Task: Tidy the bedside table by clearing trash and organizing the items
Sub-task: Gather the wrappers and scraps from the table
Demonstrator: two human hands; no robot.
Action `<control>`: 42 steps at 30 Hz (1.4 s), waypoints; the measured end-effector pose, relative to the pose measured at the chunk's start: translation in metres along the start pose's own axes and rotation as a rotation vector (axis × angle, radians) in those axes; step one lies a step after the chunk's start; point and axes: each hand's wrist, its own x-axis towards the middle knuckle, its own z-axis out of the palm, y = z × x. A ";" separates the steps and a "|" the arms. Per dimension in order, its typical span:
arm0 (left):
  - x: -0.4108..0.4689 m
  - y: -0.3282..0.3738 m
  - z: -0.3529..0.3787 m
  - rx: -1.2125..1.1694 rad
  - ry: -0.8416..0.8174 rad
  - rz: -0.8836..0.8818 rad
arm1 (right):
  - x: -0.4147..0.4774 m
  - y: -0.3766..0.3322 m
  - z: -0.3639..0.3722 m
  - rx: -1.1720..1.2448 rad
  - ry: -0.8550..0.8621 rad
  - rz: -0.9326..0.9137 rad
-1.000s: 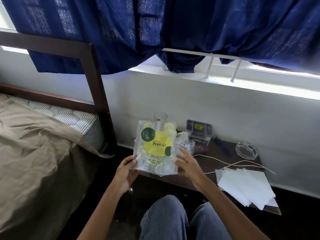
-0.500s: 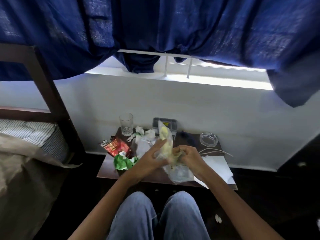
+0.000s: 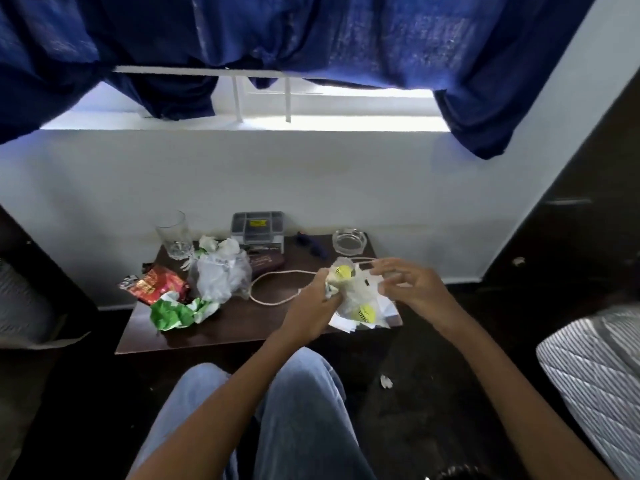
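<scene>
Over the right side of the dark bedside table (image 3: 214, 336) I hold a clear plastic packet with yellow print (image 3: 356, 299), now scrunched. My left hand (image 3: 311, 306) grips its left part and my right hand (image 3: 408, 285) pinches its upper right edge. On the table's left lie a red snack wrapper (image 3: 156, 284), a crumpled green wrapper (image 3: 180, 313) and a crumpled clear bag with tissues (image 3: 221, 271). White papers (image 3: 341, 323) lie partly hidden under the packet.
A drinking glass (image 3: 174, 234), a grey box (image 3: 258, 230), a glass ashtray (image 3: 349, 241) and a dark blue object (image 3: 311, 245) stand along the wall. A beige cord (image 3: 273, 285) loops across the table. A paper scrap (image 3: 386, 381) lies on the floor. Bedding is at right (image 3: 595, 375).
The packet, held flat and upright a second ago, has been crumpled between both hands and carried to the right side of the table. The view has swung right.
</scene>
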 end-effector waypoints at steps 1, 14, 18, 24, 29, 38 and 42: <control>-0.001 0.005 0.013 -0.101 -0.034 -0.038 | -0.009 0.008 -0.009 -0.003 0.031 0.022; -0.049 0.047 0.151 -0.631 -0.619 -0.498 | -0.112 0.109 -0.017 0.298 0.144 0.378; -0.063 0.053 0.173 -0.559 -0.954 -0.722 | -0.146 0.151 -0.021 0.121 0.136 0.506; -0.064 0.050 0.186 -0.260 -0.860 -0.661 | -0.202 0.250 -0.003 -0.213 0.263 0.718; -0.056 0.039 0.176 -0.165 -0.735 -0.607 | -0.237 0.312 0.011 -0.360 0.236 0.997; -0.048 0.030 0.164 -0.134 -0.711 -0.572 | -0.219 0.327 0.037 -0.505 -0.248 1.121; -0.046 0.024 0.158 -0.156 -0.711 -0.611 | -0.202 0.346 0.049 -0.325 -0.244 1.167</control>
